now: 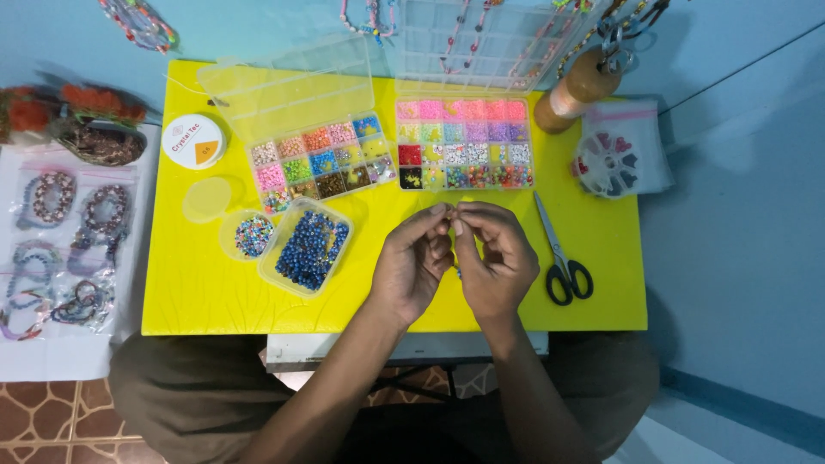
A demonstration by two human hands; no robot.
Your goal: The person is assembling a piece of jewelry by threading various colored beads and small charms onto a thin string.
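Above the bright yellow tabletop (198, 292), the left hand (414, 262) and right hand (494, 258) meet fingertip to fingertip, pinched together on something too small to make out; just left of them sits a clear rectangular plastic tub of dark blue beads (307, 247), with a small round clear dish of mixed beads (252, 235) touching it; black-handled steel scissors (560, 253) lie just right of the right hand; two clear compartmented boxes of coloured beads (464, 143) stand beyond the hands.
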